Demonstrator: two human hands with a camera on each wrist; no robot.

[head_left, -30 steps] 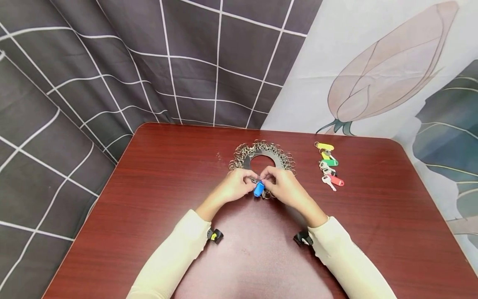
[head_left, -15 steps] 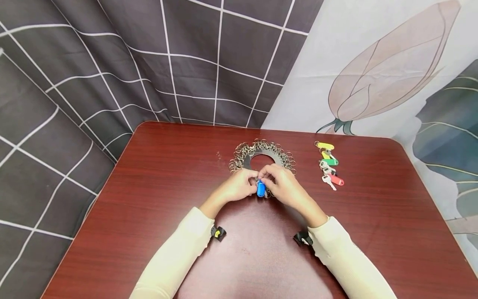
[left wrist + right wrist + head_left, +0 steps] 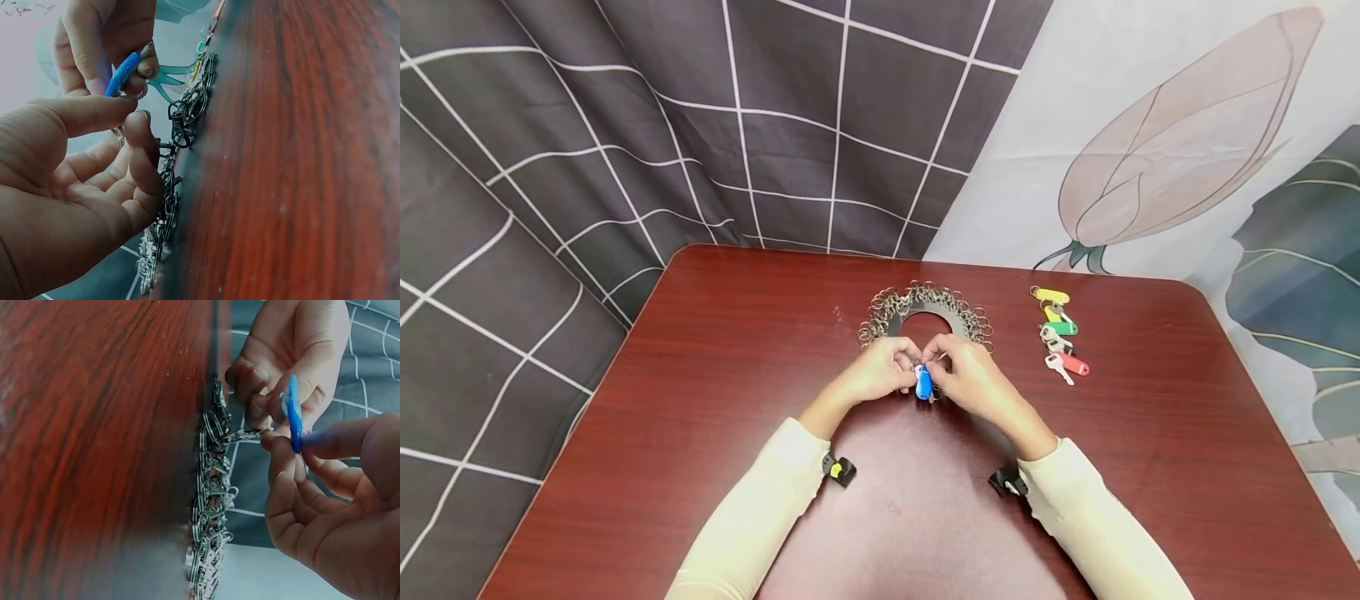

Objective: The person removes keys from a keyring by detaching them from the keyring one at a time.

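A blue key tag (image 3: 923, 382) hangs between my hands at the front of a flat grey metal ring (image 3: 957, 321) edged with many small split rings and clasps (image 3: 212, 481). My right hand (image 3: 967, 372) pinches the upper end of the tag between thumb and forefinger. With thumb and forefinger, my left hand (image 3: 880, 369) pinches a small metal clasp (image 3: 250, 433) close beside the tag. In the right wrist view that clasp trails back to the ring's edge. The fingertips hide where tag and clasp meet.
To the right lie key tags with keys: two yellow tags (image 3: 1051, 296), a green tag (image 3: 1062, 328) and a red tag (image 3: 1072, 364), with a silver key (image 3: 1060, 367) beside it. A grid-patterned curtain (image 3: 790, 142) hangs behind the wooden table (image 3: 737, 333).
The blue tag has swung from a slant to nearly upright and shifted slightly right. My left hand has moved a little rightward; the right hand keeps its place, fingers shifting slightly.
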